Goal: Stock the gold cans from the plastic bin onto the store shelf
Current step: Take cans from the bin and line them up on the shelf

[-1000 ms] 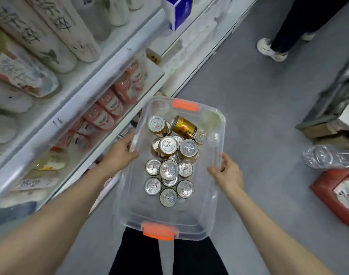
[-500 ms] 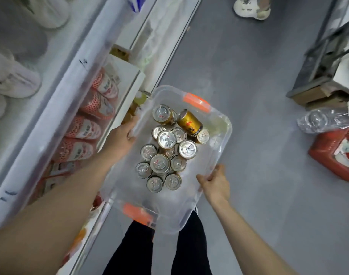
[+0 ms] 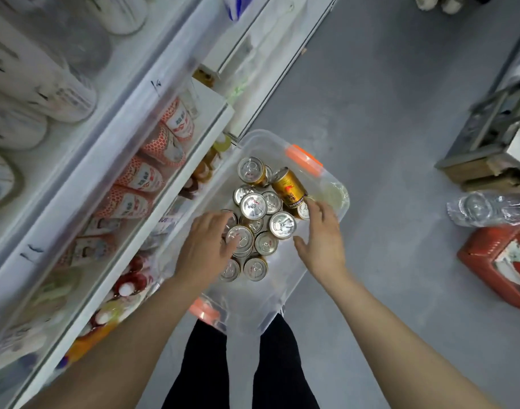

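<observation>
Standing in a shop aisle, a person leans over a clear plastic bin (image 3: 285,290) with both hands inside it. The bin sits in front of the person's black trouser legs (image 3: 199,364), its left long edge against the store shelf (image 3: 129,160). Whether it rests on the grey floor (image 3: 385,128) cannot be told.

Bin contents:
- Gold cans (image 3: 282,224), crowded into the far half and stacked in two layers.
- Thirteen silver tops counted standing upright, some half hidden, so the true number may be higher.
- One more can, the tipped can (image 3: 289,187), lies on its side at the far end, gold wall showing.
- The near end of the bin holds nothing.
- Orange latches: two, one on the far end rim (image 3: 304,159) and one on the near end rim (image 3: 204,309).

Hands:
- Left hand (image 3: 207,246) is palm down over the cans at the bin's left edge, fingers relaxed and lying across the tops, closed round none.
- Right hand (image 3: 323,240) is spread and released, thumb out, fingertips just beside the tipped can, holding nothing.

Shelf: no gold cans seen on it. The middle tier has a row of red-and-white packs (image 3: 143,175), at least five.

On the floor at right are a red crate (image 3: 498,261) and one wrapped pack of clear bottles (image 3: 483,206).
</observation>
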A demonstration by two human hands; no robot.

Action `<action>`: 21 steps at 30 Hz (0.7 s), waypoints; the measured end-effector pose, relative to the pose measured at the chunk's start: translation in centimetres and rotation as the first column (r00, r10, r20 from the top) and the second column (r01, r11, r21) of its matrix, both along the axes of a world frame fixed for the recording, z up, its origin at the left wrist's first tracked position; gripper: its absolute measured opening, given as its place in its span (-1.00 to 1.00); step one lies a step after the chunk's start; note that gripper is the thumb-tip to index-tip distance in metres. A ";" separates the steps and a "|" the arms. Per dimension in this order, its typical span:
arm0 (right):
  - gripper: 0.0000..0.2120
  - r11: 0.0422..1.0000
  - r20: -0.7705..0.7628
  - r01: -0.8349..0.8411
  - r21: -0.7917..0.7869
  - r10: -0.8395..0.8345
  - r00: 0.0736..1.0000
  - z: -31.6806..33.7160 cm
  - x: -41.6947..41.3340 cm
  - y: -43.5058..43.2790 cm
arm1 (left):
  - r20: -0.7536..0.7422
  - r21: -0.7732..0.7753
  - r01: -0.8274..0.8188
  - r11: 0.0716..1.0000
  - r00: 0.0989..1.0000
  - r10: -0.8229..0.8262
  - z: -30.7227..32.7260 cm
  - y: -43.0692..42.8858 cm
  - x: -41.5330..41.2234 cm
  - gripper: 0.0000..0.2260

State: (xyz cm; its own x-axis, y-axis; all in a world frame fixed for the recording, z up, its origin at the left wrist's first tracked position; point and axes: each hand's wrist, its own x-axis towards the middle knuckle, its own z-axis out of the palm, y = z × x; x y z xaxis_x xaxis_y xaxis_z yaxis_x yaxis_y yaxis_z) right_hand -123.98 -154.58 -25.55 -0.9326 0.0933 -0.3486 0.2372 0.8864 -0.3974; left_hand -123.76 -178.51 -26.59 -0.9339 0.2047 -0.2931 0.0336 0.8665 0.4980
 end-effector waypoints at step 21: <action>-0.37 0.925 0.029 -0.332 -0.183 0.343 0.939 1.1 -1.4 0.1 | 0.100 0.104 -0.319 0.942 0.946 0.310 1.3 -0.5 5.6 -0.42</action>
